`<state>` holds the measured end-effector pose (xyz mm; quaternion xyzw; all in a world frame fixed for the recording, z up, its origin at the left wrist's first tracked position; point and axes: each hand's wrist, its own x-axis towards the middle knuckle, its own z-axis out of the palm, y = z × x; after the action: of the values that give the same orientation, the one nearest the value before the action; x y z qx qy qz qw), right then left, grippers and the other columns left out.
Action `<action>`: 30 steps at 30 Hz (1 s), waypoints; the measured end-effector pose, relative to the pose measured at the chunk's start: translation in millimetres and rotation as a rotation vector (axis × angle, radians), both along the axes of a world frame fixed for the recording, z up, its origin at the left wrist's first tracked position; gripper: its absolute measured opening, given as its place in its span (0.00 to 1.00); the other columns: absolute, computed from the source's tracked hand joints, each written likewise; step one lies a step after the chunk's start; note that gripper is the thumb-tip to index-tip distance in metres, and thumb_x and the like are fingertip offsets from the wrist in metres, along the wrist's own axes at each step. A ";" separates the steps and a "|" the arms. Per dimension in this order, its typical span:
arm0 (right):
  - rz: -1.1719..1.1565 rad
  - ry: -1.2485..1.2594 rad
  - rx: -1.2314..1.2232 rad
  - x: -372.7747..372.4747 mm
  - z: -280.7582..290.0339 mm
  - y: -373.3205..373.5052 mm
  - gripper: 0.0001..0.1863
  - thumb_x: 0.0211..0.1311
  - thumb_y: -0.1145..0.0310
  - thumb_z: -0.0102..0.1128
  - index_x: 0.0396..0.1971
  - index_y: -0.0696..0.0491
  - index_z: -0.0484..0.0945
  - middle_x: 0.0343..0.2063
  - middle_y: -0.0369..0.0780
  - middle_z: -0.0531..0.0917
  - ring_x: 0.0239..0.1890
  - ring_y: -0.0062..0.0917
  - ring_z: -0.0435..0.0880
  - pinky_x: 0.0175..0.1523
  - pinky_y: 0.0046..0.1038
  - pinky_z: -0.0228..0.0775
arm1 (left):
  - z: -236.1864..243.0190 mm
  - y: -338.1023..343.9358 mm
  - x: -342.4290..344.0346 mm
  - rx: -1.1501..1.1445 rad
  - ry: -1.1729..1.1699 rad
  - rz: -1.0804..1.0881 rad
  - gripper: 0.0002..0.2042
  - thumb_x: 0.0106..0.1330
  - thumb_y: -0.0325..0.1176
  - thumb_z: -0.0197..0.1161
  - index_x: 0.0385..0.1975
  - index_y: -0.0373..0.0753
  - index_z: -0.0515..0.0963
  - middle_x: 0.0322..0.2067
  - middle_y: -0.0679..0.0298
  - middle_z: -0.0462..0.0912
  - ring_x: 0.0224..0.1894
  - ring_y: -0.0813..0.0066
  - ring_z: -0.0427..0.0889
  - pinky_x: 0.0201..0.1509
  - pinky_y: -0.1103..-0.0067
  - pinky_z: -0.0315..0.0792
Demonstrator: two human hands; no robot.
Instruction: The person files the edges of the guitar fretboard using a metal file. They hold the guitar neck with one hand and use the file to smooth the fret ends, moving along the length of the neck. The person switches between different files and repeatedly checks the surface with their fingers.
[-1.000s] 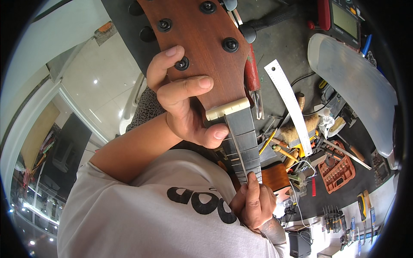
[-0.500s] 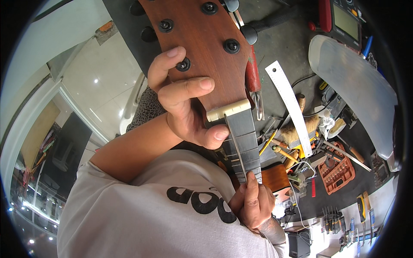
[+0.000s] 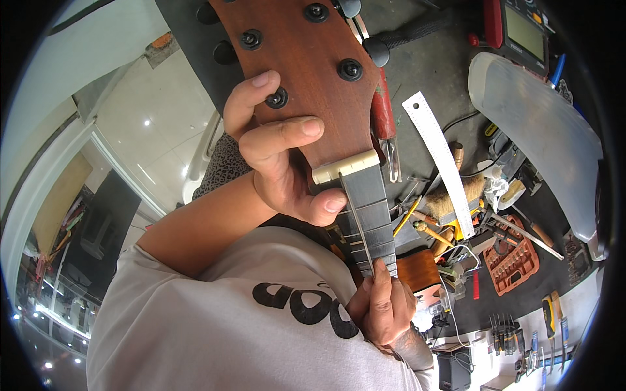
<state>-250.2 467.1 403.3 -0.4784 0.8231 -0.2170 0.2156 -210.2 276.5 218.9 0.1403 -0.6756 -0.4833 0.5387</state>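
Observation:
A guitar's brown wooden headstock (image 3: 313,98) with black tuner posts fills the upper middle. Below it are a cream nut (image 3: 345,167) and the dark fretboard (image 3: 380,225); no strings show on it. My left hand (image 3: 277,153) grips the neck by the nut, two fingers over the headstock's edge and the thumb by the fretboard. My right hand (image 3: 386,306) is closed on a thin, dark, rod-like file (image 3: 357,225) lying lengthwise above the frets. The file's tip meets the nut; its near end is hidden in my fingers.
On the dark bench to the right lie a white ruler (image 3: 443,163), a red-handled tool (image 3: 383,111), a brush (image 3: 456,197) and an orange bit case (image 3: 515,260). Farther right are a translucent plastic cover (image 3: 535,137) and a red-and-black meter (image 3: 521,36). Several tools hang beyond.
Almost nothing differs. The headstock and nut have shifted very slightly up and left; both hands keep their hold.

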 end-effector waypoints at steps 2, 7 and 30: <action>0.010 -0.009 -0.003 -1.5 -0.7 0.8 0.23 0.61 0.84 0.58 0.57 0.72 0.75 0.17 0.46 0.77 0.13 0.29 0.71 0.19 0.32 0.64 | 0.2 -0.2 -0.4 0.002 0.005 0.003 0.30 0.64 0.58 0.63 0.55 0.41 0.70 0.66 0.50 0.54 0.68 0.53 0.62 0.67 0.61 0.69; 0.039 -0.019 -0.002 -3.6 -0.6 2.0 0.24 0.59 0.85 0.57 0.58 0.74 0.73 0.17 0.46 0.76 0.13 0.28 0.71 0.18 0.31 0.63 | 1.2 -0.7 -1.3 0.001 0.003 -0.013 0.29 0.64 0.58 0.63 0.55 0.42 0.69 0.66 0.51 0.54 0.68 0.53 0.62 0.67 0.62 0.69; 0.016 -0.050 0.013 -6.3 -6.8 -12.9 0.24 0.60 0.87 0.58 0.59 0.73 0.73 0.17 0.43 0.74 0.14 0.28 0.72 0.19 0.30 0.66 | -3.6 2.2 4.4 -0.033 -0.070 0.022 0.29 0.64 0.59 0.62 0.55 0.43 0.69 0.64 0.52 0.57 0.70 0.56 0.57 0.69 0.62 0.67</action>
<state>-256.5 454.2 396.5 -0.4781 0.8150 -0.2218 0.2407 -205.8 278.7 215.2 0.1557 -0.7004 -0.4611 0.5221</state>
